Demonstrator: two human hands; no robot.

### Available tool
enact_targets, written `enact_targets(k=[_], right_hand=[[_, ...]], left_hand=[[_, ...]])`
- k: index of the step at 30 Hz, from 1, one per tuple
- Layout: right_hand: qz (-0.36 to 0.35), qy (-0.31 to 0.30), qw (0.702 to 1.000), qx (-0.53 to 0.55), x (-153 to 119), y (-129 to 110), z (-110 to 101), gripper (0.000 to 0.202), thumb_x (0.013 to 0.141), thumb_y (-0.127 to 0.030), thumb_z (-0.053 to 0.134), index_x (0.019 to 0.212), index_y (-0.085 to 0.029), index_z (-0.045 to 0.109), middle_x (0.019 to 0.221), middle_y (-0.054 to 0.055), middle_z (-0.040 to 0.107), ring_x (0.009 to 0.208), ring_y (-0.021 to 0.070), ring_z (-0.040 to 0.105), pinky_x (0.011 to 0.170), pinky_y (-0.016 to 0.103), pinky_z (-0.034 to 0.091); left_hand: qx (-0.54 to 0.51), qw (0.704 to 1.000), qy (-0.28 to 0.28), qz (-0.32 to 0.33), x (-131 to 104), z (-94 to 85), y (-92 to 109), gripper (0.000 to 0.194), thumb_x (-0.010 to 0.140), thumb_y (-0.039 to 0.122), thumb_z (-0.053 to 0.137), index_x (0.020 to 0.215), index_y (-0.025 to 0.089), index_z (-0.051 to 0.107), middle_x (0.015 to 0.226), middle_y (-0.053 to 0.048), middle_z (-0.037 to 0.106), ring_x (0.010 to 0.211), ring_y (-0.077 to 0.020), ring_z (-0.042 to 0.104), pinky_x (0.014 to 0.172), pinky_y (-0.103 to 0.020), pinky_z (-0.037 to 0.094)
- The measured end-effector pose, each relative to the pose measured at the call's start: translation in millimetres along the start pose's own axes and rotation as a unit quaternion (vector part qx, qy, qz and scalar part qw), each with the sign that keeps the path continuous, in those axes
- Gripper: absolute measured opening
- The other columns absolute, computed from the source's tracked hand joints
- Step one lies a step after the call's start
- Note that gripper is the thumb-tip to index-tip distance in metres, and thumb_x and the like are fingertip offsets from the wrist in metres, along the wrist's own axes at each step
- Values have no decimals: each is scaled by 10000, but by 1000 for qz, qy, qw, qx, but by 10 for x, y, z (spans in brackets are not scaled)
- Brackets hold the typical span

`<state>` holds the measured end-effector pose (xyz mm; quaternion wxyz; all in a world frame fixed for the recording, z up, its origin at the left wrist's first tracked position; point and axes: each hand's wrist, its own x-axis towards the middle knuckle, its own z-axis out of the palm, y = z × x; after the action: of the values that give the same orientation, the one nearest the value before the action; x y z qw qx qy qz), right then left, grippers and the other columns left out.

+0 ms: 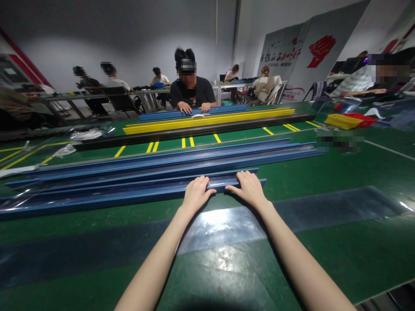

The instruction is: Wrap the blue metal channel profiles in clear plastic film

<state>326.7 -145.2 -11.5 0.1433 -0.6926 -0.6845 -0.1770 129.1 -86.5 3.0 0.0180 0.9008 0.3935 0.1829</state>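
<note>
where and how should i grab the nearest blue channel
Probably best by its two raised long walls, coming from above on the near side, hands spread about its middle. The nearest blue channel lies open side up and runs long; the left hand and right hand sit close together toward its right end.

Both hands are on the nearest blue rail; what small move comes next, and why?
Probably draw the rail slightly closer: left hand and right hand are both on it, with only green table before the clear strip.
</note>
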Motion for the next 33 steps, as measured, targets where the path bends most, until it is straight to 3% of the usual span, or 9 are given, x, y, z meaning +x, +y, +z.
enact_targets(k=[10,15,19,24,33], right_hand=[[18,4,998,54,-45,-56,-51,400,770,-588,467,758,-192,524,783,57,587,785,217,455,681,319,271],[-9,-9,991,134,-46,-221,-81,187,831,-379,485,812,-200,535,853,42,587,845,196,455,713,306,282],[-24,-18,985,168,-1,-388,-83,174,821,-369,507,840,-201,544,874,42,589,869,198,457,722,305,294],[-36,-27,986,162,40,-501,-70,166,827,-354,509,847,-195,554,881,40,592,863,194,457,723,302,300],[-39,-13,993,113,75,-476,-66,157,833,-336,503,788,-201,569,827,33,601,816,182,473,672,301,276]], left_hand=[[6,999,-46,6,12,-93,25,207,784,391,570,815,198,502,888,-25,585,863,-176,547,705,-263,400],[28,995,-94,7,26,-192,38,209,795,369,556,902,192,524,934,-40,616,881,-191,574,717,-270,416],[64,990,-124,11,25,-266,-2,196,795,341,551,914,185,555,951,-61,626,909,-213,586,741,-284,429],[83,985,-154,-10,21,-330,-102,179,778,331,561,882,187,583,938,-63,639,899,-219,600,727,-285,444],[88,982,-167,-19,18,-353,-167,192,767,317,565,901,184,600,950,-71,649,909,-224,606,729,-286,450]])
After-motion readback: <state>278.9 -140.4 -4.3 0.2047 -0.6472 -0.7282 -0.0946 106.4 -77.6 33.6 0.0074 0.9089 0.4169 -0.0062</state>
